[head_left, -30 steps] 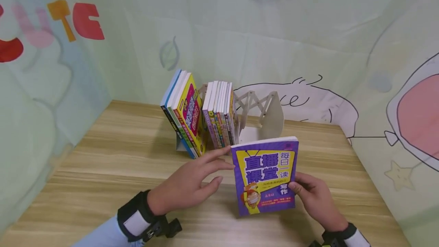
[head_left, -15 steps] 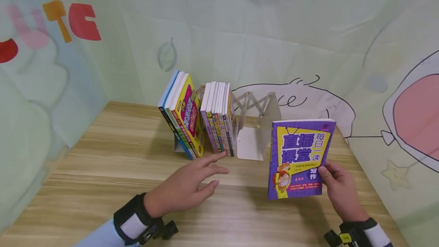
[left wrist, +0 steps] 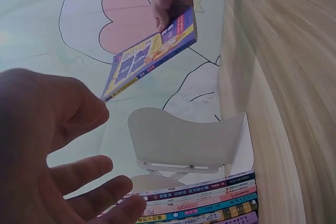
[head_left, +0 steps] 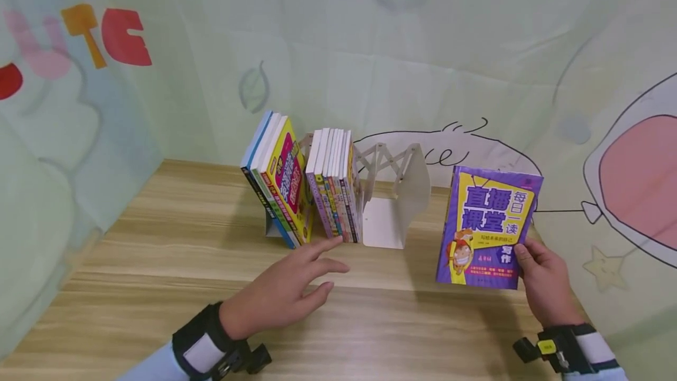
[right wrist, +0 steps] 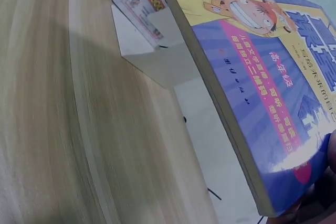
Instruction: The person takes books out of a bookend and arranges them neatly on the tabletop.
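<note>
A purple and yellow book [head_left: 489, 228] is in my right hand [head_left: 547, 278], its cover facing me. The thumb presses the cover near the lower right edge, and the fingers are behind it. In the right wrist view the same book [right wrist: 247, 77] shows its cover and page edge, raised above the table. My left hand [head_left: 280, 287] hovers over the table with fingers spread and nothing in it. Just beyond its fingertips stands a row of thin books [head_left: 333, 187] in a white folding bookend rack [head_left: 383, 222]. Thicker books [head_left: 277, 181] lean at the rack's left end.
The wooden table [head_left: 370, 328] runs back to a cartoon-printed cloth wall [head_left: 328, 75]. The rack's right end plate [head_left: 415, 187] stands upright, with a gap between it and the thin books. Another printed wall [head_left: 634, 287] borders the table's right side.
My right hand has carried the purple book away from beside the left hand, rightward and back past the rack's end. The left hand has stayed nearly in place.
</note>
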Demonstrator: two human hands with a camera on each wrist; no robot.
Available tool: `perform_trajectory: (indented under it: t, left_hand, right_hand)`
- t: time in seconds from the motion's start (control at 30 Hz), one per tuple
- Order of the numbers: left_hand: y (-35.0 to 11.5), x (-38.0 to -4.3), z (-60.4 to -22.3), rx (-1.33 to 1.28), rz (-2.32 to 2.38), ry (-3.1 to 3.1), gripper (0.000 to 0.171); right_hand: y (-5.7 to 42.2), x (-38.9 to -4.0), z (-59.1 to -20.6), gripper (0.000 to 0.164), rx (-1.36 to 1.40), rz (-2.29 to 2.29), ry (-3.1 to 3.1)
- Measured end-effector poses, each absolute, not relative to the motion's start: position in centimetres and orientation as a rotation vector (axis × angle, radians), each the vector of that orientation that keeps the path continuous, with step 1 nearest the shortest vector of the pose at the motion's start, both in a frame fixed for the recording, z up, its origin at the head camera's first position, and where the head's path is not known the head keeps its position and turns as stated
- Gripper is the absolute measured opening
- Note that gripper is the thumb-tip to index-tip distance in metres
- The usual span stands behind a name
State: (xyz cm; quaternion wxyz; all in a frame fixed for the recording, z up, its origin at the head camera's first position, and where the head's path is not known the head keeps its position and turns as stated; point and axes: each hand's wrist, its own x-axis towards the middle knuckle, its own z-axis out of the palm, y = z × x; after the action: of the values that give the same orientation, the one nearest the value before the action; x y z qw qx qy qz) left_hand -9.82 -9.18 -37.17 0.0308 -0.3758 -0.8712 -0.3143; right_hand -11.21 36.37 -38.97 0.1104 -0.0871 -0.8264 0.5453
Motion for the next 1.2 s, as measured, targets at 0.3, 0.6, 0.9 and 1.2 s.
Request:
perform_trajectory:
  t: [0.3, 0.6, 0.9, 1.2]
  left_hand:
    - [-9.4, -9.6, -37.6, -1.121, -0.975, -2.732, 0.029]
    - [-9.5, -9.7, -37.7, -1.109, -0.986, -2.766, 0.029]
    - [-9.6, -9.6, -38.0, -1.113, -0.981, -2.791, 0.03]
    - [-9.7, -9.4, -38.0, -1.118, -1.005, -2.804, 0.03]
  right_hand:
    - [37.3, -12.7, -40.3, 0.062, -0.438, 1.492, -2.516]
    - [38.5, -14.3, -42.0, 0.06, -0.479, 1.461, -2.638]
    - [38.8, -15.3, -43.7, 0.068, -0.545, 1.401, -2.775]
    - [38.9, -16.2, -44.5, 0.073, -0.745, 1.316, -2.817]
